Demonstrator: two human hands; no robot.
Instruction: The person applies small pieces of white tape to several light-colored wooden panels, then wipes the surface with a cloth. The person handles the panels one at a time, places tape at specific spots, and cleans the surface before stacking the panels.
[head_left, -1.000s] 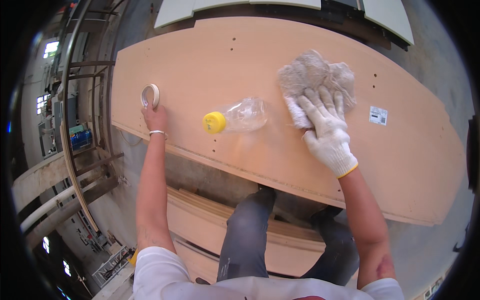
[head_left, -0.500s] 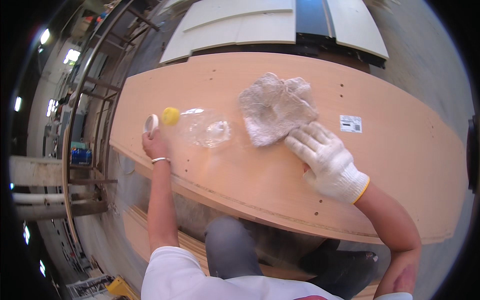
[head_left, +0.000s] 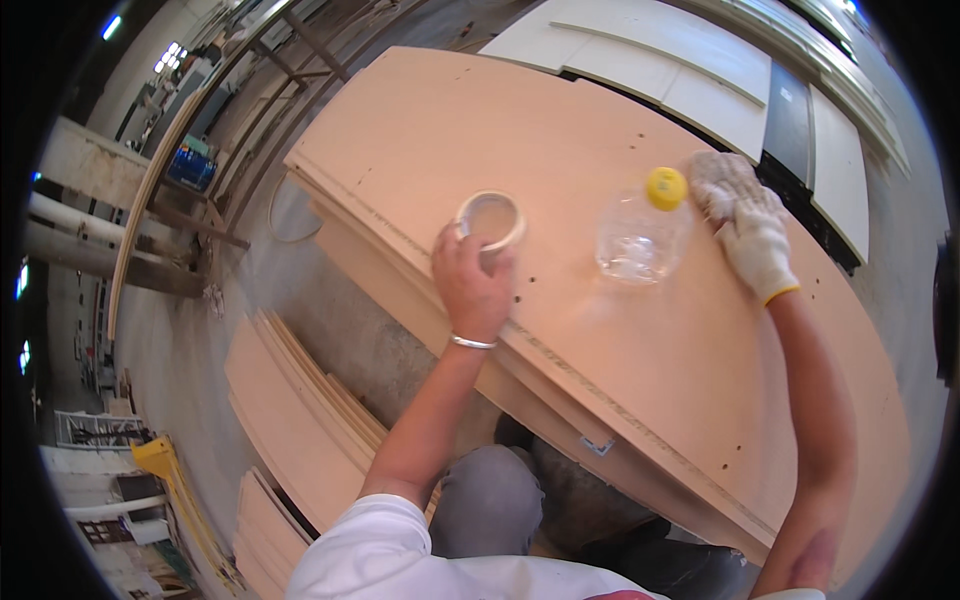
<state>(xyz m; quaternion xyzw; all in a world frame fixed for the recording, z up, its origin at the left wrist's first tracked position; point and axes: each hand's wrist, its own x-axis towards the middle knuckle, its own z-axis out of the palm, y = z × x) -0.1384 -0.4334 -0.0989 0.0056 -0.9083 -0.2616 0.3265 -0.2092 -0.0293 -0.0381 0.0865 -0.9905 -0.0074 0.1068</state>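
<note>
My left hand (head_left: 475, 290), bare with a bangle at the wrist, grips the near rim of a roll of pale tape (head_left: 490, 220) close to the board's near edge. My right hand (head_left: 757, 245) wears a white knit glove with a yellow cuff edge. Its fingers are on a crumpled greyish rag (head_left: 722, 178) at the far right side, partly covering it. Between the hands a clear plastic bottle (head_left: 640, 240) with a yellow cap (head_left: 666, 188) appears to stand upright. All of this is on a wide, light wood-toned board (head_left: 500, 120).
Beyond the far edge lie white panels (head_left: 650, 70) and a dark strip. More wood-toned boards (head_left: 290, 390) are stacked on the floor at lower left. A metal rack (head_left: 270, 130) stands at left, with a blue container (head_left: 192, 168). My knee (head_left: 490, 500) is near the board's front edge.
My view has turned, so the board sits slanted. The gloved hand and rag have gone to the bottle's right, near the far edge. My left hand still has the tape roll.
</note>
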